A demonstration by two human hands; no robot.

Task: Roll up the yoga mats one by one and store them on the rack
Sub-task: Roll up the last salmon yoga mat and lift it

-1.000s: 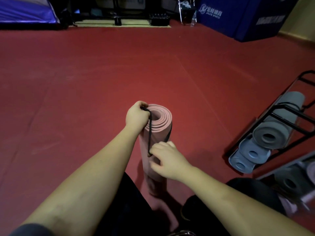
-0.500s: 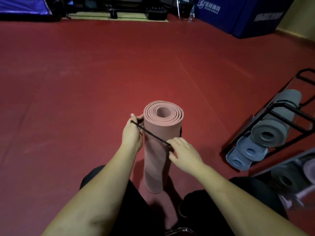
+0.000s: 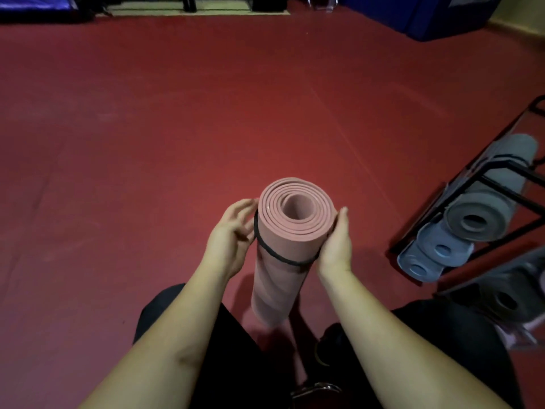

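The red floor point(image 3: 147, 149) took up most of the view and lay open ahead and to the left as far as the far wall. Along that far edge stood blue padded blocks point(image 3: 442, 16) at the right, a blue sheet point(image 3: 32, 4) at the left and a pale strip of flooring point(image 3: 200, 12) between them.

At the right edge stood the black metal rack point(image 3: 501, 184), its frame tilted in the wide-angle view. It held a large grey rolled mat point(image 3: 483, 214) uppermost, with two blue-grey rolled mats point(image 3: 436, 252) below it, their ends facing the camera. Further dark rolls point(image 3: 501, 299) lay lower on the rack, blurred. Open floor separated the rack from the person.

The pink yoga mat point(image 3: 283, 261) was fully rolled and stood upright on the floor between the person's dark-clothed legs point(image 3: 230, 343), well apart from the rack. A black elastic band point(image 3: 283, 258) circled its upper part, slanting from high on the left to low on the right.

The left hand point(image 3: 233, 240) was beside the roll's upper left, fingers relaxed and slightly spread, their tips at the roll's edge. The right hand point(image 3: 336, 243) lay flat against the roll's right side, fingers straight and together, pointing upward. Neither hand curled round the roll.
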